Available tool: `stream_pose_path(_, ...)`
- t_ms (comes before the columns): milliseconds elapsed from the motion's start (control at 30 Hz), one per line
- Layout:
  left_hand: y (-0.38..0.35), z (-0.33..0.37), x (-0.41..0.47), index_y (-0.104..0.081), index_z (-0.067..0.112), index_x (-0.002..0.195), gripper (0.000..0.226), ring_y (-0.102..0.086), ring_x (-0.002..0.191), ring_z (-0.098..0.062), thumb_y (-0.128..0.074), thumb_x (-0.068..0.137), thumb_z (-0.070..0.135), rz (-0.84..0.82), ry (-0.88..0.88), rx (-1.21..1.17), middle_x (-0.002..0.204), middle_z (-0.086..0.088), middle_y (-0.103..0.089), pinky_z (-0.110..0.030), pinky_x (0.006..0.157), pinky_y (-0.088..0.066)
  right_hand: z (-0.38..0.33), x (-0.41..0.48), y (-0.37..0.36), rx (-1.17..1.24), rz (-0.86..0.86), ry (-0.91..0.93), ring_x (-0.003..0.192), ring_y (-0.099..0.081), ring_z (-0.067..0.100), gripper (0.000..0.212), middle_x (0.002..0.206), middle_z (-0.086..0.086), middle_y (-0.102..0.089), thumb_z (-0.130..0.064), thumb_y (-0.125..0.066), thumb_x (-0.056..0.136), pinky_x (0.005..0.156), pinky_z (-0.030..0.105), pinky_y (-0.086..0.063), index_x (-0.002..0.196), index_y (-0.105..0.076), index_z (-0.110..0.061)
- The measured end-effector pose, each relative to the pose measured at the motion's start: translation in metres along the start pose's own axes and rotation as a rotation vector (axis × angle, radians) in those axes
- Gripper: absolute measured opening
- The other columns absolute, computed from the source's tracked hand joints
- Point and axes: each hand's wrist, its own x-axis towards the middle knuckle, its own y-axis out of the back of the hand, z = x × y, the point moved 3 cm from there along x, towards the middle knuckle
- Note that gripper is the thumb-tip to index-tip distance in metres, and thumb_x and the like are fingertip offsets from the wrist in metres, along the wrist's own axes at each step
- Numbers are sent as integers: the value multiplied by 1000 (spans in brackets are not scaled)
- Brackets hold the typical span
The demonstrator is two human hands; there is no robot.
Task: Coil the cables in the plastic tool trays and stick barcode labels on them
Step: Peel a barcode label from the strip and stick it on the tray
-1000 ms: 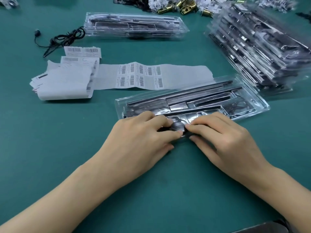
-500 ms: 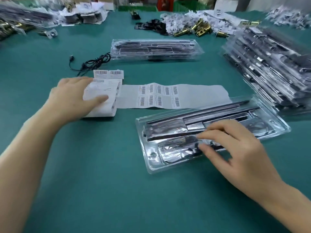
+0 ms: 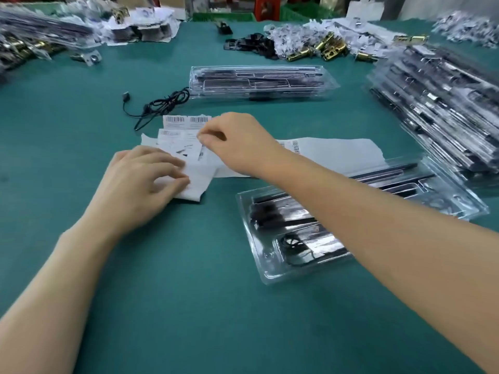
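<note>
Both on label sheets [image 3: 176, 140] — left hand [image 3: 143, 179] pressing, right hand [image 3: 237, 143] pinching an edge.

The table [image 3: 175, 306] is covered in smooth, matt green. The tray [image 3: 266, 276] is made of clear, shiny plastic. The labels [image 3: 186, 120] are printed on white paper.

you are looking down on a broad table [image 3: 167, 306] whose teal-green top fills nearly the whole view, and the light on it is even, throwing only soft, short shadows. along its far edge you can see a green crate [image 3: 224, 17] just beside a red container [image 3: 266, 8], then a second green crate [image 3: 305, 10]. further right a white object [image 3: 364, 9], too blurred to name, stands before a pale surface [image 3: 432, 5] that may be a wall.
</note>
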Motion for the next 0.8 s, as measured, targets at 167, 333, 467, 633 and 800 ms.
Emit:
stream_pose_path(167, 0, -3, -10, -61, 32, 133, 60, -40, 140, -18, -71, 82, 63, -8, 281, -47, 150, 10, -49, -45, 108, -39, -11, 63, -45, 59, -118, -139, 61, -32, 21, 50, 59, 2, -32, -21, -55, 103, 63, 32, -29, 60, -31, -17)
stream_pose_path(333, -2, -8, -15, -57, 33, 134, 66, -42, 133, -12, -58, 83, 74, -44, 302, 37, 148, 18, -49, -40, 90, -43, -17, 83, -68, 63, -75, -254, 62, -41, 16, 51, 64, -6, -39, -39, -69, 94, 50, 29, -26, 63, -34, -21)
stream_pose_path(467, -3, -9, -12, -65, 25, 123, 65, -44, 133, -17, -61, 81, 75, -33, 275, 71, 146, 11, -54, -41, 94, -43, -14, 88, -70, 236, -3, -375, 82, -56, 24, 31, 75, -1, -55, -25, -73, 88, 58, 27, -38, 70, -49, -18)
stream_pose_path(633, 0, -14, -13, -66, 28, 127, 71, -40, 132, -22, -67, 74, 76, -48, 298, 32, 138, 6, -51, -46, 107, -38, -12, 88, -51, 526, 129, -467, 83, -61, 26, 30, 90, 6, -60, -8, -59, 97, 59, 35, -45, 74, -41, -15)
stream_pose_path(800, 4, -12, -13, -66, 26, 131, 76, -44, 128, -23, -63, 77, 79, -50, 305, 64, 132, 6, -55, -47, 108, -37, -6, 60, 7, 748, 422, -379, 62, -76, 21, 6, 105, 4, -58, -10, -46, 106, 63, 41, -56, 100, -45, -11)
